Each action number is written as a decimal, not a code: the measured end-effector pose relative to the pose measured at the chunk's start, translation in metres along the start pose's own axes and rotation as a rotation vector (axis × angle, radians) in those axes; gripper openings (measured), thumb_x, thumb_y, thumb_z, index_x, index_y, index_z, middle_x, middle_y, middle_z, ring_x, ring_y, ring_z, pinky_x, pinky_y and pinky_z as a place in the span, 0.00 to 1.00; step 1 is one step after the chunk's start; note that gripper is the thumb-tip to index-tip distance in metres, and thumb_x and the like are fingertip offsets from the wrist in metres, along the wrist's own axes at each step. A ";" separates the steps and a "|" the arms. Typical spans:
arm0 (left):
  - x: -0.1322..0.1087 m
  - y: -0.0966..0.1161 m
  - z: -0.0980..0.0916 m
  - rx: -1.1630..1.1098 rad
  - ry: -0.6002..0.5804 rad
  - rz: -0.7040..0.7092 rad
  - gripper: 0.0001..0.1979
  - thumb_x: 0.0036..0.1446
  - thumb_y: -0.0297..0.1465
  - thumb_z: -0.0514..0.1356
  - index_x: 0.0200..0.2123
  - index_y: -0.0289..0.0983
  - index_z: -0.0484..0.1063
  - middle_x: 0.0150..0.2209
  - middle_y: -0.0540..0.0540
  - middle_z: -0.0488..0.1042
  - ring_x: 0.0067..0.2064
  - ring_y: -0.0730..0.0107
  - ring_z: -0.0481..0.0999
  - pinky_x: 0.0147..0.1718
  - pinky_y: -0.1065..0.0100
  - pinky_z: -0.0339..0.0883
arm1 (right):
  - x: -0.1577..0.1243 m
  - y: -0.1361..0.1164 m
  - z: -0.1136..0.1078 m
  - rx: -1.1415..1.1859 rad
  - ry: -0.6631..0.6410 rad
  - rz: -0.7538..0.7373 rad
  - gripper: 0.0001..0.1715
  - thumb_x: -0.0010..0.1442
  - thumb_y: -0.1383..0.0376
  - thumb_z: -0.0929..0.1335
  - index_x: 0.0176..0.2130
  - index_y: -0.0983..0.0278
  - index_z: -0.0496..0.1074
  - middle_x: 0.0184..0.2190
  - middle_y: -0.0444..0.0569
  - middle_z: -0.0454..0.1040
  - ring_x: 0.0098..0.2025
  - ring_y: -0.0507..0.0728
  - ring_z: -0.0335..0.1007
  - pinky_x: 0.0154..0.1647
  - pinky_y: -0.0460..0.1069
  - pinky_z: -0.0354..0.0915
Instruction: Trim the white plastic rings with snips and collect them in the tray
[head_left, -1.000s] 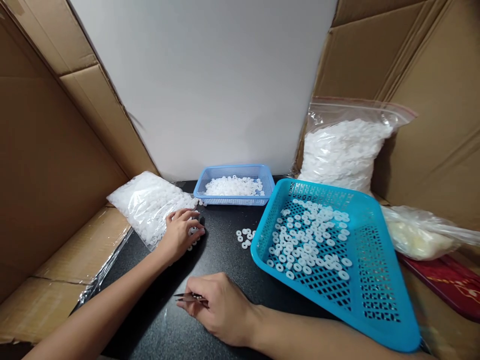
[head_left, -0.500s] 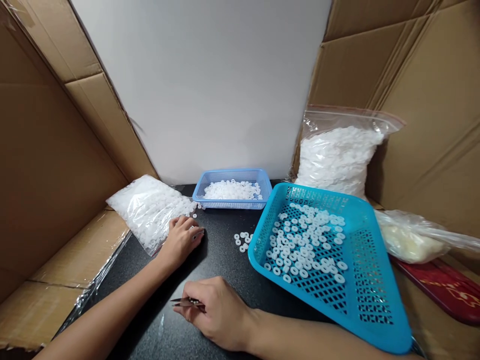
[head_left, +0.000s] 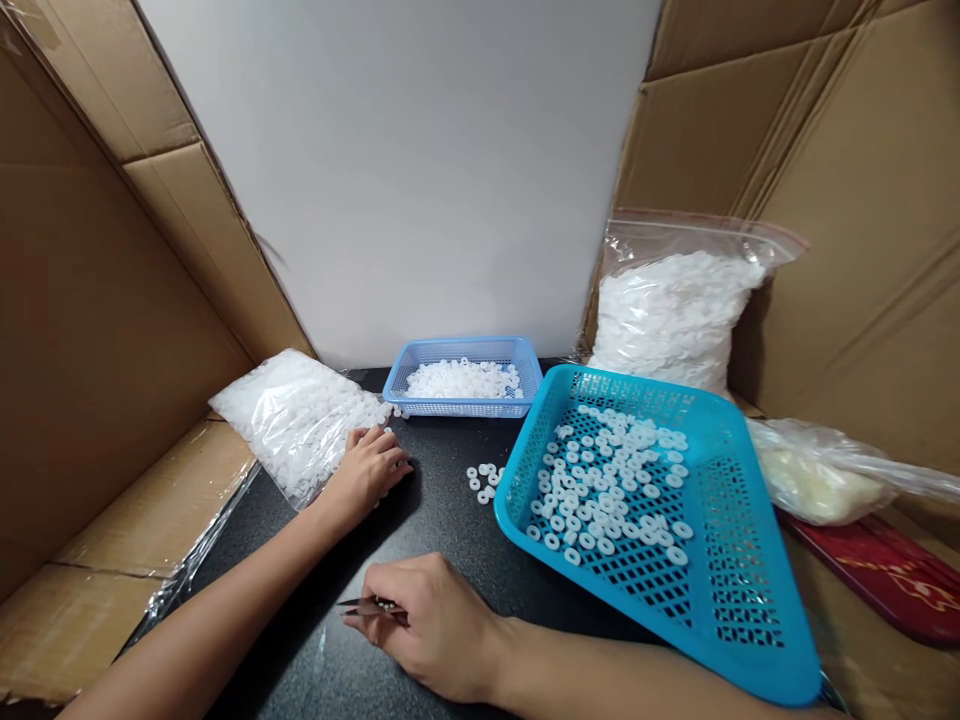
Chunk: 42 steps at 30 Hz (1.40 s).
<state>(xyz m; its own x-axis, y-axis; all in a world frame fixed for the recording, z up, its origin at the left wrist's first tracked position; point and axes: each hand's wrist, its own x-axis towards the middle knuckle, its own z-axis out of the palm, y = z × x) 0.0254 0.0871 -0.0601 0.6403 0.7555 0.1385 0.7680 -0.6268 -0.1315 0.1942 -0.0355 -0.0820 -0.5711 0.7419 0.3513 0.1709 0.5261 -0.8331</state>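
Right hand [head_left: 442, 630] clamped on tweezers [head_left: 373, 606], left hand [head_left: 367, 470] flat on the surface [head_left: 442, 510]; small basket [head_left: 465, 408] part-filled, many rings [head_left: 607, 480] seemingly left in the tray [head_left: 750, 600]

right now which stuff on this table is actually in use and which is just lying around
In use:
right hand gripping tweezers
left hand flat by the left bag
loose rings
teal basket of rings

Probably just lying about:
small blue basket
upright bag
yellowish bag
red tray
cardboard
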 end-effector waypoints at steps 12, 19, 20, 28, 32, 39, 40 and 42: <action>0.015 -0.025 -0.026 -0.127 -0.127 0.063 0.15 0.68 0.35 0.62 0.55 0.37 0.73 0.54 0.40 0.76 0.49 0.57 0.79 0.47 0.51 0.77 | -0.001 -0.001 -0.001 0.005 -0.014 0.010 0.12 0.64 0.65 0.72 0.28 0.61 0.70 0.28 0.45 0.79 0.28 0.53 0.71 0.29 0.45 0.57; 0.014 -0.039 -0.038 -0.294 -0.228 0.203 0.12 0.68 0.35 0.62 0.52 0.36 0.75 0.51 0.42 0.78 0.46 0.61 0.80 0.45 0.55 0.78 | 0.000 -0.001 -0.001 -0.005 -0.018 0.016 0.09 0.63 0.66 0.72 0.30 0.62 0.72 0.29 0.45 0.80 0.29 0.54 0.72 0.29 0.45 0.58; 0.014 -0.040 -0.037 -0.318 -0.238 0.214 0.12 0.68 0.35 0.62 0.52 0.36 0.75 0.50 0.42 0.78 0.45 0.61 0.80 0.44 0.55 0.78 | 0.000 -0.001 -0.001 -0.004 -0.019 0.017 0.09 0.63 0.66 0.72 0.30 0.62 0.73 0.29 0.45 0.79 0.29 0.53 0.71 0.29 0.45 0.58; 0.021 -0.043 -0.034 -0.412 -0.311 0.256 0.14 0.68 0.35 0.62 0.54 0.37 0.74 0.53 0.41 0.77 0.47 0.59 0.80 0.45 0.54 0.78 | -0.001 0.000 -0.001 0.021 -0.013 0.029 0.11 0.63 0.67 0.72 0.28 0.62 0.71 0.27 0.44 0.78 0.28 0.53 0.70 0.29 0.45 0.58; 0.022 -0.040 -0.032 -0.424 -0.289 0.239 0.14 0.68 0.35 0.61 0.55 0.38 0.74 0.54 0.40 0.77 0.48 0.59 0.80 0.46 0.53 0.78 | -0.002 -0.001 -0.001 0.041 -0.012 0.040 0.12 0.63 0.67 0.71 0.28 0.61 0.70 0.28 0.44 0.79 0.28 0.53 0.70 0.28 0.45 0.58; 0.003 -0.048 -0.046 -0.409 -0.221 0.130 0.14 0.68 0.35 0.62 0.53 0.36 0.74 0.51 0.41 0.78 0.45 0.61 0.80 0.43 0.56 0.78 | -0.004 -0.001 0.000 0.088 -0.016 0.065 0.14 0.62 0.67 0.72 0.26 0.61 0.68 0.28 0.44 0.78 0.28 0.53 0.70 0.29 0.45 0.58; 0.000 -0.049 -0.047 -0.401 -0.219 0.119 0.13 0.68 0.35 0.62 0.53 0.36 0.74 0.51 0.42 0.78 0.45 0.61 0.80 0.43 0.56 0.78 | -0.004 0.000 0.001 0.094 -0.015 0.065 0.14 0.62 0.67 0.72 0.26 0.61 0.68 0.28 0.44 0.78 0.28 0.52 0.70 0.29 0.45 0.58; -0.003 -0.050 -0.049 -0.379 -0.218 0.105 0.13 0.68 0.35 0.62 0.53 0.37 0.74 0.51 0.41 0.78 0.45 0.61 0.80 0.43 0.55 0.78 | -0.004 0.001 0.002 0.103 -0.012 0.065 0.14 0.62 0.68 0.72 0.26 0.61 0.68 0.28 0.44 0.78 0.27 0.52 0.69 0.29 0.45 0.57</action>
<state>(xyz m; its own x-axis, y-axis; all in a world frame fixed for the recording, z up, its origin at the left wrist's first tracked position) -0.0143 0.1064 -0.0064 0.7288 0.6809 -0.0718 0.6751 -0.6973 0.2408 0.1949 -0.0388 -0.0847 -0.5709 0.7677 0.2909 0.1248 0.4314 -0.8935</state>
